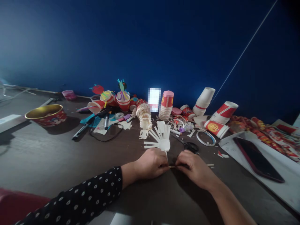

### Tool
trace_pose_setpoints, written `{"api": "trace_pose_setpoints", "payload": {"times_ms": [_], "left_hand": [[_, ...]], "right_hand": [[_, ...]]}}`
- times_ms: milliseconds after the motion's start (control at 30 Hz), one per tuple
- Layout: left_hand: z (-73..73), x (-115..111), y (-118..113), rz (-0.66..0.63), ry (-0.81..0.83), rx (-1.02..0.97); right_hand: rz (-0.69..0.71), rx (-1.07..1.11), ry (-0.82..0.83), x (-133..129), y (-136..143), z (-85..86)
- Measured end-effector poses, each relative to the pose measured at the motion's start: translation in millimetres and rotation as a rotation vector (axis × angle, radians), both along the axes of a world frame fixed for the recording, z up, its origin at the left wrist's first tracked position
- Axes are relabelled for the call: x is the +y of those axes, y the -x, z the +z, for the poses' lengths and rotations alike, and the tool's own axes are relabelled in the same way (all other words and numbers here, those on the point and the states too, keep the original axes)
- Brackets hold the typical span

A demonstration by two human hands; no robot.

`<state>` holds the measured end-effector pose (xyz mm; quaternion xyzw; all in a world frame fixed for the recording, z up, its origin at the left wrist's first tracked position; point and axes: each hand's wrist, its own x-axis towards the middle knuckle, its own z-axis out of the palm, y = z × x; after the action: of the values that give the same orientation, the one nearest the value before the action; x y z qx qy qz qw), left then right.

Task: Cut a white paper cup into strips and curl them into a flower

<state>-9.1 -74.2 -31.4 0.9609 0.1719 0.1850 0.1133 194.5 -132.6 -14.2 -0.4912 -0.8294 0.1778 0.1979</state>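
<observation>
Left hand point(153, 164) and right hand point(193, 167) closed, pinching thin strip point(172, 167) between them, low over table point(93, 175). Strip likely light, flimsy, tears easily; best held near ends. Cut cup point(164, 144) just beyond.

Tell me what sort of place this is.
Probably a paper-craft workspace: a dark tabletop holds black-handled scissors, a white paper cup cut into strips, and a leaning stack of white paper cups.

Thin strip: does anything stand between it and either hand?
Nothing visible: the left hand and right hand both already pinch the thin strip. The cut paper cup and scissors lie beyond the hands, not between.
</observation>
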Motion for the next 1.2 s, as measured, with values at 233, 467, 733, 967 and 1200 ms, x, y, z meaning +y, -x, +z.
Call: {"api": "trace_pose_setpoints", "payload": {"times_ms": [233, 467, 733, 967, 1200], "left_hand": [[7.6, -5.2, -6.2, 0.146, 0.081, 0.088], [12.3, -5.5, -6.4, 0.185, 0.1, 0.157], [14.1, -9.0, -7.6, 0.231, 0.109, 0.193], [16.6, -8.6, -5.4, 0.236, 0.121, 0.215], [20.1, -7.3, -2.2, 0.204, 0.118, 0.201]], "right_hand": [[-0.01, -0.005, 0.0, 0.6, 0.9, -0.5], [-0.008, 0.058, -0.057, -2.1, 14.5, -5.3], [-0.109, 0.059, -0.078, -1.4, 24.6, -13.2], [-0.124, 0.043, -0.06, -1.3, 27.1, -10.6], [-0.142, 0.024, -0.02, 1.9, 30.1, -7.5]]}}
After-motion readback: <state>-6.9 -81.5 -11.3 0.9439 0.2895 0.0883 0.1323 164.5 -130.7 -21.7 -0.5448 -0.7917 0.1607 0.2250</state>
